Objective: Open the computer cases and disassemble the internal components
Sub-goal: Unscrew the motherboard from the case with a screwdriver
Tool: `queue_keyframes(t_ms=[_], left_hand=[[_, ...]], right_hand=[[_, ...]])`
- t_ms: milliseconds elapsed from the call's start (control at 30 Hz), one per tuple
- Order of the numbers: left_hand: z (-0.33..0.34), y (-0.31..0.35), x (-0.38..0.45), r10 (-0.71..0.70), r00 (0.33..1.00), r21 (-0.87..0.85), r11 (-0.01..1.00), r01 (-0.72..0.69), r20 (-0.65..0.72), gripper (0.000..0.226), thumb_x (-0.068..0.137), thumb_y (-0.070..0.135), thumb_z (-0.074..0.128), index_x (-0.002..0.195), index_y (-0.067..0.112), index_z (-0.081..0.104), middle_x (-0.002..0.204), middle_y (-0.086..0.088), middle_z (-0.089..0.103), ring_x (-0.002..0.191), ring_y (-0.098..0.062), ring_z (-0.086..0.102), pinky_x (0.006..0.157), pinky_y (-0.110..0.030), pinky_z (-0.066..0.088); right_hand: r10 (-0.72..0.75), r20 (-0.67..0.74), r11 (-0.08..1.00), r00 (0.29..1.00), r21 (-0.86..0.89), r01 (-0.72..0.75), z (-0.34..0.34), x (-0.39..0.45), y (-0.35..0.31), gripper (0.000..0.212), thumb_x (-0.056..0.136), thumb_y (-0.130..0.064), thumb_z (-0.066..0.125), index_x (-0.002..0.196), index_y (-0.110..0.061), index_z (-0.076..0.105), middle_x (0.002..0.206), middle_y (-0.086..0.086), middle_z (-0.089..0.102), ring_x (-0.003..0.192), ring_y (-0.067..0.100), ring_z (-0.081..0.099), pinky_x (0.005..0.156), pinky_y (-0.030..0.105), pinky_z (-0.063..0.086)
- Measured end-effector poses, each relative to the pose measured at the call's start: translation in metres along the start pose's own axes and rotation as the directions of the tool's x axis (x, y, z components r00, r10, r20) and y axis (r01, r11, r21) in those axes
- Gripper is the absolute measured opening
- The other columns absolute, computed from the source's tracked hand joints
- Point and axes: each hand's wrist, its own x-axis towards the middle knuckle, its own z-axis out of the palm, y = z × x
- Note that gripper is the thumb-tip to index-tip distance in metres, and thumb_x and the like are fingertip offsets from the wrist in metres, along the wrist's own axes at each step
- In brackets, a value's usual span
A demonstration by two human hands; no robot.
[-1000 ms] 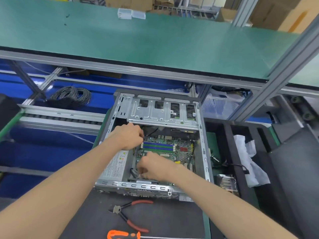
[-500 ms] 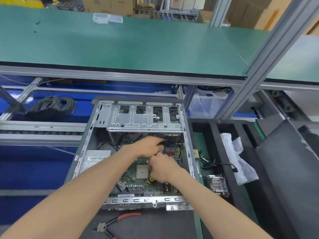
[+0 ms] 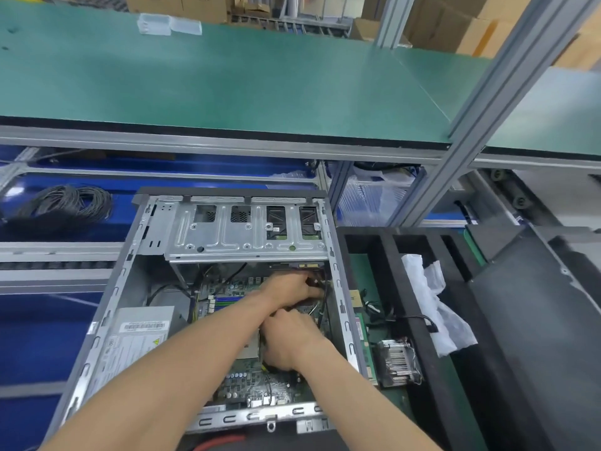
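Note:
The open computer case [image 3: 107,307] lies flat in front of me, its silver drive cage [image 3: 247,232] at the far end. A grey power supply [image 3: 140,333] fills the left side and the green motherboard [image 3: 253,382] the right. My left hand [image 3: 289,288] reaches to the board's far right corner, where its fingertips pinch a black cable [image 3: 322,299] under the cage. My right hand [image 3: 286,340] sits just nearer, fingers curled down onto the board. What those fingers hold is hidden.
Right of the case, a black foam tray [image 3: 406,255] holds a heat sink [image 3: 396,359], a green memory stick [image 3: 361,333] and a white plastic bag [image 3: 432,307]. A cable coil [image 3: 61,203] lies at far left. A red plier handle [image 3: 221,442] shows below. A green shelf [image 3: 227,76] overhangs.
Both hands have moved from the left and near part of the board to its far right corner. The view has shifted closer, so the pliers have nearly left the frame.

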Motion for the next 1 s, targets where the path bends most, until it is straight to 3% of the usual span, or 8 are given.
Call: queue_keyframes(t_ms=[133,233,467,600,733,800,900,1000], left_hand=[[0.008,-0.005,0.004,0.013,1.0,-0.015,1.0,-0.014,-0.013,0.038,0.09,0.06,0.058,0.114,0.034,0.069,0.106,0.005,0.072,0.09,-0.014,0.063,0.074,-0.025,0.043],[0.012,-0.008,0.005,0.038,0.999,-0.035,0.999,-0.039,-0.033,0.034,0.094,0.058,0.055,0.11,0.033,0.072,0.108,0.006,0.072,0.088,-0.01,0.059,0.072,-0.023,0.037],[0.012,-0.008,0.004,0.086,0.995,0.005,0.996,-0.085,-0.048,0.034,0.097,0.054,0.053,0.114,0.03,0.07,0.113,0.002,0.071,0.103,-0.02,0.063,0.075,-0.024,0.036],[0.01,-0.008,0.005,0.043,0.999,-0.038,0.998,-0.045,-0.031,0.023,0.095,0.058,0.053,0.098,0.041,0.068,0.093,0.012,0.064,0.089,-0.011,0.056,0.074,-0.024,0.035],[0.01,-0.007,0.003,0.077,0.997,0.007,0.997,-0.077,-0.028,0.03,0.096,0.052,0.054,0.073,0.033,0.054,0.085,0.007,0.062,0.081,-0.018,0.057,0.069,-0.028,0.036],[0.01,-0.008,0.002,0.085,0.996,-0.006,0.996,-0.085,-0.038,0.027,0.096,0.053,0.054,0.078,0.033,0.058,0.087,0.009,0.062,0.083,-0.016,0.057,0.07,-0.027,0.036],[0.01,-0.009,0.002,0.079,0.995,-0.044,0.996,-0.082,-0.065,0.026,0.095,0.055,0.054,0.102,0.036,0.071,0.09,0.014,0.061,0.086,-0.011,0.054,0.073,-0.025,0.035],[0.011,-0.008,0.002,0.095,0.994,-0.016,0.995,-0.096,-0.062,0.023,0.096,0.05,0.055,0.084,0.032,0.064,0.082,0.008,0.062,0.081,-0.017,0.058,0.069,-0.026,0.035]], right_hand=[[-0.007,0.022,1.0,1.0,-0.007,0.007,0.002,0.003,0.001,0.033,0.087,-0.019,0.062,0.117,-0.006,0.063,0.114,0.019,0.066,0.103,0.039,0.063,0.074,0.041,0.042],[-0.012,0.03,1.0,0.999,-0.022,0.012,0.003,0.004,0.002,0.035,0.089,-0.022,0.063,0.119,-0.006,0.063,0.117,0.018,0.066,0.105,0.039,0.063,0.077,0.042,0.043],[-0.013,0.038,1.0,0.999,-0.021,0.014,0.003,0.005,0.002,0.036,0.088,-0.024,0.064,0.12,-0.006,0.062,0.117,0.017,0.065,0.105,0.038,0.063,0.074,0.04,0.039],[-0.013,0.041,1.0,0.999,-0.016,0.013,0.001,0.004,0.002,0.036,0.087,-0.024,0.065,0.119,-0.006,0.062,0.117,0.018,0.064,0.104,0.038,0.062,0.073,0.04,0.039],[-0.018,0.046,0.999,0.999,-0.027,0.02,0.0,0.003,0.001,0.037,0.088,-0.025,0.064,0.12,-0.007,0.062,0.118,0.016,0.065,0.105,0.038,0.062,0.074,0.04,0.039],[-0.021,0.051,0.999,0.998,-0.03,0.022,0.0,0.002,0.001,0.036,0.088,-0.025,0.065,0.12,-0.007,0.063,0.117,0.016,0.065,0.104,0.038,0.062,0.074,0.04,0.039],[-0.016,0.056,0.999,0.998,-0.029,0.017,-0.001,0.003,0.001,0.037,0.087,-0.023,0.065,0.12,-0.006,0.062,0.117,0.017,0.065,0.104,0.038,0.062,0.073,0.04,0.039],[-0.006,0.065,1.0,0.998,-0.028,0.008,-0.002,0.002,0.001,0.038,0.086,-0.02,0.065,0.121,-0.006,0.062,0.117,0.017,0.064,0.104,0.038,0.062,0.074,0.04,0.039]])
